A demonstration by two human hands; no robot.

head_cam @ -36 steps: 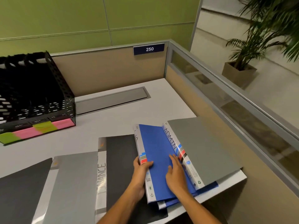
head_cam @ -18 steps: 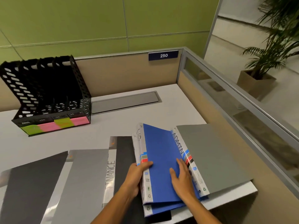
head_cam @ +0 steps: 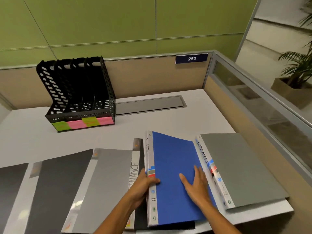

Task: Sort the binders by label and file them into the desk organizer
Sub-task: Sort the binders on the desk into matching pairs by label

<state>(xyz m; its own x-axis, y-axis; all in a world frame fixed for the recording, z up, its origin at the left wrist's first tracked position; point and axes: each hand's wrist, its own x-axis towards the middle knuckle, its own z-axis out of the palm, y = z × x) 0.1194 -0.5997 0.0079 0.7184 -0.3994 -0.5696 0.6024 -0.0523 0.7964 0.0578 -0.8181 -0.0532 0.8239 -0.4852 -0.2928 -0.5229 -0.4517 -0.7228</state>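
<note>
Gripping the blue binder (head_cam: 173,174) by its spine edge with the left hand (head_cam: 143,184), thumb on top; right hand (head_cam: 196,184) pressing flat on its cover, fingers straight. Lying near the desk's front edge, atop a black folder (head_cam: 140,215), beside the ADMIN binder (head_cam: 236,168). Spine running away from the body, label end pointing far. Probably picking up for filing; next, lifting, standing upright, sliding into the organizer (head_cam: 79,92).

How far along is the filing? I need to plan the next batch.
Nothing looks filed: the organizer slots appear empty. In hand: the left hand grips the blue binder, with the right hand flat on it. Left: the ADMIN binder, FINANCE binder and the dark ones.
</note>
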